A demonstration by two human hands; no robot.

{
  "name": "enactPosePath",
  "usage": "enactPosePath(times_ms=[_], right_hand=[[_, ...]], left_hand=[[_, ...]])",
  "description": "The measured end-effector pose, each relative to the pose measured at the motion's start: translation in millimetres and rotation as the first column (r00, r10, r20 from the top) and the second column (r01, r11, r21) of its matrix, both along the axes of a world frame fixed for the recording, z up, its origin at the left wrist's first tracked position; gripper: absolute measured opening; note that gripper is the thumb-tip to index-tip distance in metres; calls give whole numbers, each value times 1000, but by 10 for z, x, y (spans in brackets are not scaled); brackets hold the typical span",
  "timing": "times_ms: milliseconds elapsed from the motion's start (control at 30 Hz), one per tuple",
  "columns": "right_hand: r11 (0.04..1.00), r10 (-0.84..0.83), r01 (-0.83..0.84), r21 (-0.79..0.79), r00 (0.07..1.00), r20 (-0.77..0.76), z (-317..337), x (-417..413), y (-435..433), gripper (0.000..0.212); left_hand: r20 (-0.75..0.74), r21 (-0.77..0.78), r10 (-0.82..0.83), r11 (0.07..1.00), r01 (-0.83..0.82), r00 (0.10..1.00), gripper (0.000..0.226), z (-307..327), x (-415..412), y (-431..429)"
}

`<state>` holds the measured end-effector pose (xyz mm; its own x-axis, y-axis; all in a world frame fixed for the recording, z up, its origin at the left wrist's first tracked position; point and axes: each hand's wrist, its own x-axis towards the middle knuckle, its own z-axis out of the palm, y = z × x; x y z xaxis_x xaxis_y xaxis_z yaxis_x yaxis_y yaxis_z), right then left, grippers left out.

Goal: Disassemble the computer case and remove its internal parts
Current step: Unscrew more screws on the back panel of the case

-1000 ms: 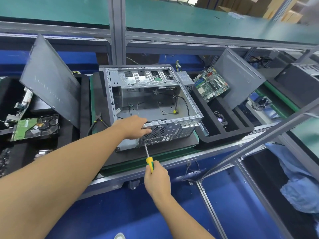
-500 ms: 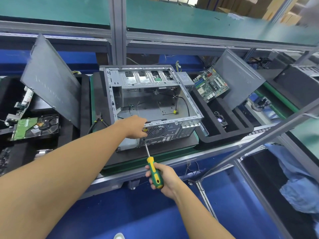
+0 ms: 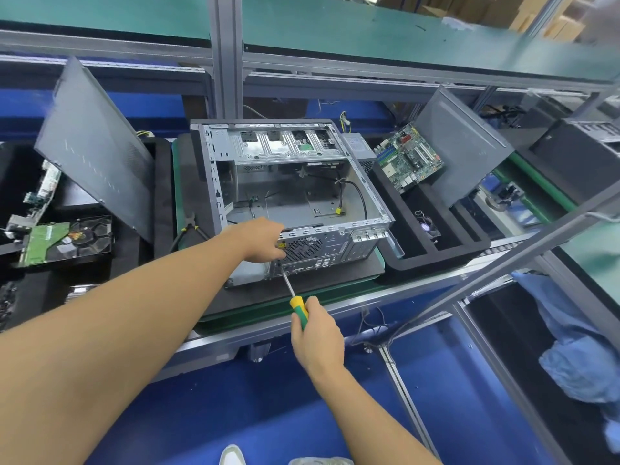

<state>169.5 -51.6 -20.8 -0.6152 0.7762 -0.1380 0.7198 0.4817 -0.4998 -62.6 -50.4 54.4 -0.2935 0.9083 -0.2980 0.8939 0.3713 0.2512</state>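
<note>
Inspector: Your case (image 3: 285,203) lies open on the mat (image 3: 335,280), in the middle. Your left hand (image 3: 261,239) curls its fingers over the near rim.
Operator: And my right?
Inspector: Your right hand (image 3: 317,333) grips the screwdriver (image 3: 297,303); its tip touches the near panel, just below your left hand.

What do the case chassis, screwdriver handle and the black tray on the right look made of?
Case chassis: bare sheet steel, likely; dull grey sheen, stamped slots and folded edges.
Screwdriver handle: plastic or rubber, moulded yellow and green, slight gloss.
Black tray: probably foam; matte, thick rounded walls.
</note>
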Motion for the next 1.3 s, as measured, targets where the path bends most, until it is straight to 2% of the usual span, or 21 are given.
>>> enactPosePath(times_ms=[33,100,167,233,300,367,433,567,667,800,833,900,1033,1067,1133,1300], right_hand=[[998,-19,17,-61,999,-38,-27,5,23,23],[950,-95,50,-307,987,-133,-38,5,87,22],[776,-277,109,-621,944,-180,-2,-35,137,22],[527,-423,143,-838,899,-112,23,-80,166,25],[366,-420,111,-924,905,-58,39,-93,179,34],[281,-401,46,-959,913,-73,48,-91,176,36],[279,-404,18,-960,909,-101,46,-105,155,33],[372,-468,48,-927,872,-142,-56,-110,79,22],[507,-460,110,-855,873,-161,-105,-74,39,21],[720,-354,155,-677,920,-166,-84,-100,14,21],[746,-330,158,-647,931,-153,-76,-110,17,20],[702,-316,158,-695,943,-104,-34,-131,29,18],[383,-379,142,-913,925,-15,80,-140,109,35],[331,-379,122,-936,925,-13,84,-132,132,38],[322,-360,102,-941,933,-23,69,-116,161,37],[448,-377,77,-891,920,-110,-28,-79,163,21]], left_hand=[[3,-2,4,1000,-4,1000,27,-5,-5,-3],[2,-11,8,1000,-8,1000,28,-9,-8,-3],[3,-22,12,1000,-12,1000,30,-9,-12,-2],[-2,-24,10,1000,-10,1000,31,-6,-15,0],[-5,-24,7,1000,-7,1000,31,-7,-20,5],[-12,-24,8,1000,-8,1000,30,-13,-25,8],[-21,-25,14,1000,-15,1000,32,-21,-28,6],[-33,-28,16,999,-17,999,33,-11,-29,6],[-25,-28,20,999,-21,999,32,-6,-23,-2],[-27,-30,21,999,-22,999,36,6,-8,3],[-25,-30,22,999,-23,999,37,5,-8,4],[-21,-30,26,999,-27,999,38,4,-12,1],[-20,-27,35,999,-36,999,40,-5,-20,1],[-21,-26,36,999,-36,999,41,-5,-22,1],[-26,-25,33,999,-34,999,41,-10,-26,2],[-27,-20,21,1000,-21,999,36,-32,-41,7]])
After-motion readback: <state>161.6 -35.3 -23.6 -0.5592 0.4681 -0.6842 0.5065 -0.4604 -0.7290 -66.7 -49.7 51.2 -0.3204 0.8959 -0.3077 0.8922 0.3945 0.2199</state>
